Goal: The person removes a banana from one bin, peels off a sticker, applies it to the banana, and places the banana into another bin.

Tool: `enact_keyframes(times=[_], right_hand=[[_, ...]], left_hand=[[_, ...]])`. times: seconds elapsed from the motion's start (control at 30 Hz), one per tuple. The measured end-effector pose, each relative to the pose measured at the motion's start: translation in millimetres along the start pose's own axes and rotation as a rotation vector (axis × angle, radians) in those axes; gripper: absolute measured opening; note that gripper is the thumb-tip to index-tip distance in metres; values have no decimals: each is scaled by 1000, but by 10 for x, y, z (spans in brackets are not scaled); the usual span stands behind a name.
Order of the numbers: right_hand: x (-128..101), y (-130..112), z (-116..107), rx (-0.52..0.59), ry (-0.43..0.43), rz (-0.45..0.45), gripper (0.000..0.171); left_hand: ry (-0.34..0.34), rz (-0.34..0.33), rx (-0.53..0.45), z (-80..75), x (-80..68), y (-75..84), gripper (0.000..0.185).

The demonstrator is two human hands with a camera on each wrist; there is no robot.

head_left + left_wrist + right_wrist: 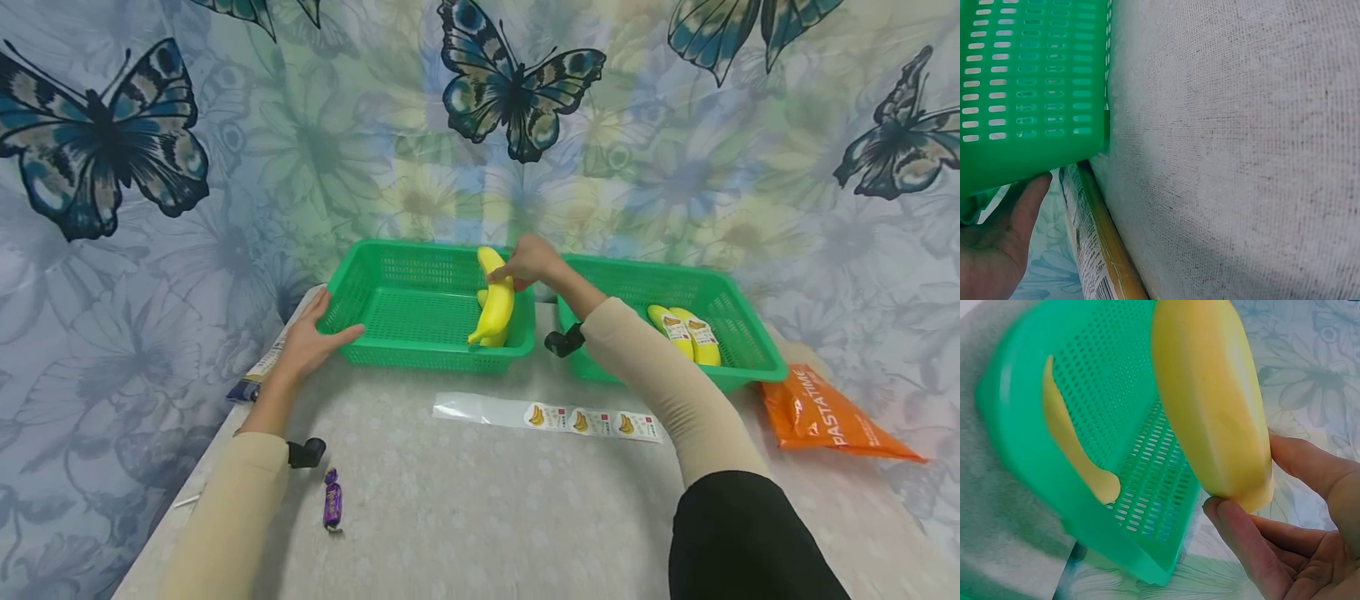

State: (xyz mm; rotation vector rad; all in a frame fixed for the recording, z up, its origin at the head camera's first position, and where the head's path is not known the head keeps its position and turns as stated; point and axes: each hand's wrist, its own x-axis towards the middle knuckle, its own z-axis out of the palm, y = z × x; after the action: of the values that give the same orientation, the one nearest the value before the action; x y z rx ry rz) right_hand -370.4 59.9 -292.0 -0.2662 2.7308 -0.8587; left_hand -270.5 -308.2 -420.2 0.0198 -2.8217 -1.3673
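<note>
Fingers of your left hand lie straight against the outer left wall of the left green basket, gripping nothing. Inside that basket's right end, your right hand pinches the upper tip of a banana, which hangs below the fingertips, over a second banana.

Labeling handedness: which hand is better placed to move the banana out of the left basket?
Right. The right hand already pinches the banana by its upper end over the left basket. The left hand only rests open against that basket's outer wall.
</note>
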Motion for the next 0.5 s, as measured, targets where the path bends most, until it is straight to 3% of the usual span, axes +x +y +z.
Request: enact_keyframes(times=[0.23,0.5], right_hand=[[-179,87,4,-55,13,-54,36],[-617,266,-23,-116,31,-74,39]], left_hand=[[9,-27,9,-40,-12,20,103],[6,-6,18,3,-14,47,103]])
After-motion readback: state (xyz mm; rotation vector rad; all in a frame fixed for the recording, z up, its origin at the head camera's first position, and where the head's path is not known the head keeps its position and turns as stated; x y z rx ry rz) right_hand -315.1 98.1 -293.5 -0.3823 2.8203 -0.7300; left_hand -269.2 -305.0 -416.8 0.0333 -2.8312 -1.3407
